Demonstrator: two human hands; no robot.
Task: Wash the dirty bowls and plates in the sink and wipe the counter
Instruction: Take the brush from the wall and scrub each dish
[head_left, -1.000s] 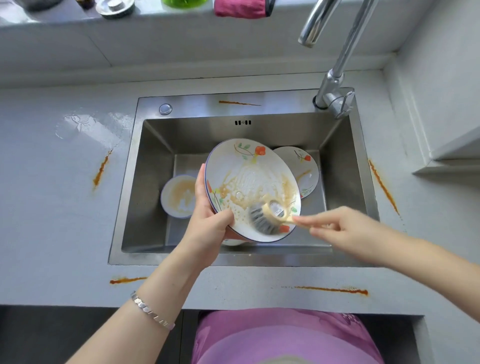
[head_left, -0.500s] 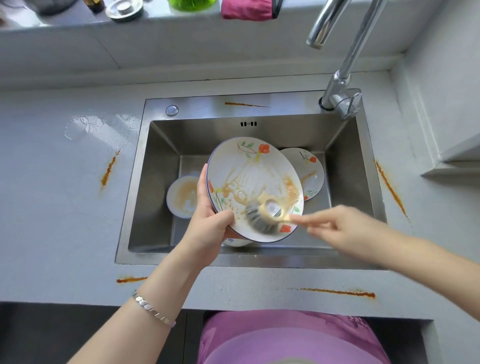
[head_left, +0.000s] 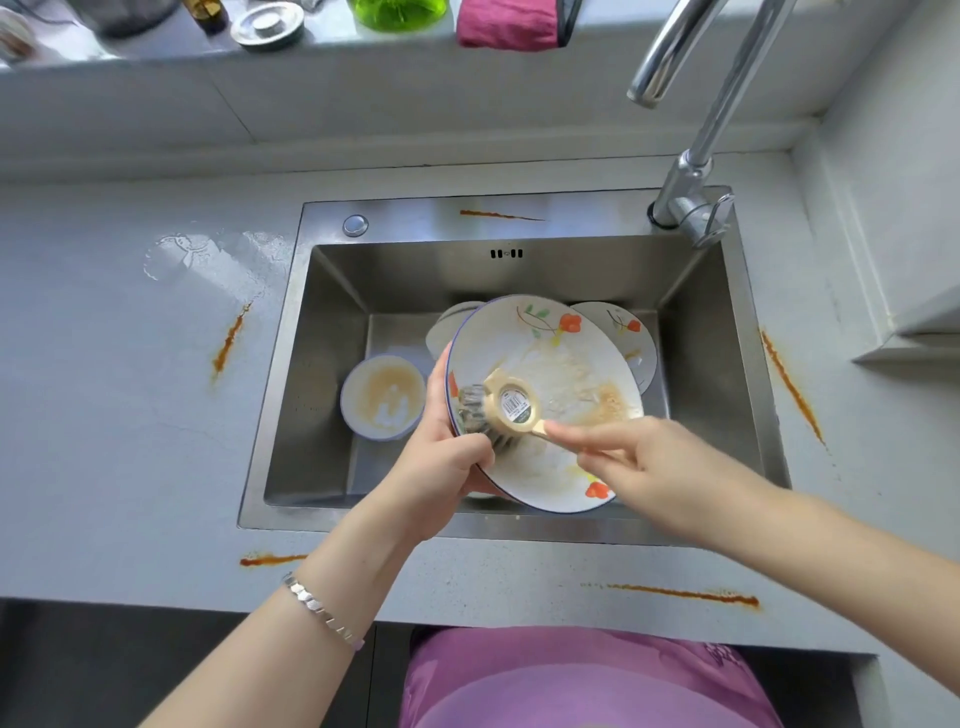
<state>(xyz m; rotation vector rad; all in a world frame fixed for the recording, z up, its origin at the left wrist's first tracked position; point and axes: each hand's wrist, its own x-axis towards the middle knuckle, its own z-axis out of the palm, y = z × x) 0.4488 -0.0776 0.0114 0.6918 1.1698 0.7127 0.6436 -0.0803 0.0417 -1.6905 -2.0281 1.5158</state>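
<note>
The large flowered plate (head_left: 545, 395) is tilted up over the sink (head_left: 291, 415), its face towards you. Your left hand (head_left: 441, 457) grips its left rim, thumb on the face and fingers behind. Your right hand (head_left: 639, 467) pinches the wooden handle of the dish brush (head_left: 498, 410), index finger stretched along it.

Half a second ago the bristles were low on the plate, near the middle. They now press the left side, just beside your left thumb. The brown smears that crossed the centre are mostly gone; a tan patch is left by the right rim. The round wooden back of the brush has turned to face you.

That back carries a round sticker with a white barcode panel and a dark band. The printing is too small to read.

A small bowl (head_left: 382, 397) smeared with tan residue sits on the sink floor, left of the plate. A second flowered plate (head_left: 623, 338) leans behind the held one on the right, and a pale dish edge (head_left: 447, 322) shows behind its upper left.

The tap (head_left: 696, 171) rises from the sink's back right corner. Orange streaks (head_left: 228, 343) mark the bench (head_left: 104, 415) left, right and in front of the sink, with one on the sink's back rim. A puddle (head_left: 208, 254) lies at the back left. A pink cloth (head_left: 511, 23) sits on the ledge behind.
</note>
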